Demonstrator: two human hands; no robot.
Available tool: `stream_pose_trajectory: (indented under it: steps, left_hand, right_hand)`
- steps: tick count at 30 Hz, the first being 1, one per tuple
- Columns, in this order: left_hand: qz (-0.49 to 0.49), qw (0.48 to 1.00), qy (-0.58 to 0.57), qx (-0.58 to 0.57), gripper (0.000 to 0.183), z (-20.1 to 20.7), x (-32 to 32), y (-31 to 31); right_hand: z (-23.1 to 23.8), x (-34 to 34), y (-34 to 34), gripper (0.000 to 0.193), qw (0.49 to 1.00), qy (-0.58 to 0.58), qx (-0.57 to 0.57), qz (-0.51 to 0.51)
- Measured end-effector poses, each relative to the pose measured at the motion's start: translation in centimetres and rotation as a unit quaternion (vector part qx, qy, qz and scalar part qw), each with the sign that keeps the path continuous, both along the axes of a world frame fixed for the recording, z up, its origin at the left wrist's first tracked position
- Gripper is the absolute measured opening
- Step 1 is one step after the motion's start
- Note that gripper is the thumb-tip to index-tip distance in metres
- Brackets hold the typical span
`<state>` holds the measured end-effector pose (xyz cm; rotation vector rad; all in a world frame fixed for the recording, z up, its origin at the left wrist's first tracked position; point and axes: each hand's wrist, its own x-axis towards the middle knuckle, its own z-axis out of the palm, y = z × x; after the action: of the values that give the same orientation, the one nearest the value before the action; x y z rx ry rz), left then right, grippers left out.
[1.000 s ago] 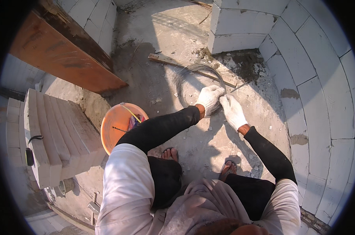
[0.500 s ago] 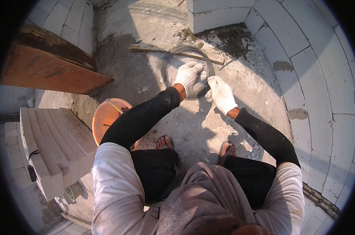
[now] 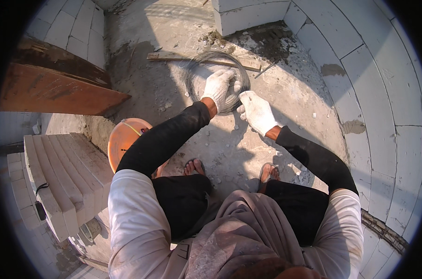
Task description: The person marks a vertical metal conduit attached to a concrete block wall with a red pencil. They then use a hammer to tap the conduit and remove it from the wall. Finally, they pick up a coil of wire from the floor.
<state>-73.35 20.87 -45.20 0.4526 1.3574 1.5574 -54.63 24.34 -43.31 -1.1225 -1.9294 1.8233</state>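
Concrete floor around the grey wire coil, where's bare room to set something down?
Bare floor lies between the grey wire coil and the curved white block wall. It is crowded left: orange bucket, stacked white blocks. Both gloved hands, left hand, right hand, grip the coil.

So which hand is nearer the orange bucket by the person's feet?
Left. The left hand rests on the wire coil, on the same side as the orange bucket, though well above it in the picture. The right hand is farther across, at the coil's right edge.

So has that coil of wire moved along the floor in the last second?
Cannot tell. The camera itself shifted, yet the coil of wire lies against the wooden stick just as before, with the left hand and right hand on it.
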Motion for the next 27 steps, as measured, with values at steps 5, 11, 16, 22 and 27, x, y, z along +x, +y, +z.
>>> stream_pose_trajectory:
  steps: [5, 11, 16, 22, 27]
  left_hand:
    - [0.028, 0.993, -0.113, -0.002, 0.008, 1.4, 0.4, 0.1]
    - [0.051, 0.992, -0.115, -0.013, 0.01, 0.8, 0.6, -0.4]
    - [0.025, 0.996, -0.085, -0.031, 0.012, 0.6, 1.6, -0.6]
    - [0.066, 0.984, -0.164, -0.032, 0.021, 4.1, 1.9, 0.0]
    - [0.164, 0.974, -0.155, 0.003, 0.008, 3.6, -0.4, 0.8]
  right_hand:
    - [-4.2, 1.0, 0.6, 0.031, 0.979, 0.013, 0.191, 0.072]
    - [-0.1, 0.1, -0.6, 0.033, 0.999, -0.029, -0.003, 0.03]
    - [-2.8, 0.0, -0.9, 0.032, 0.96, -0.06, 0.267, 0.06]
    - [-5.2, -0.6, 0.0, 0.028, 0.987, 0.158, 0.015, 0.029]
    - [0.2, -2.0, 1.1, 0.033, 0.99, 0.088, -0.024, 0.107]
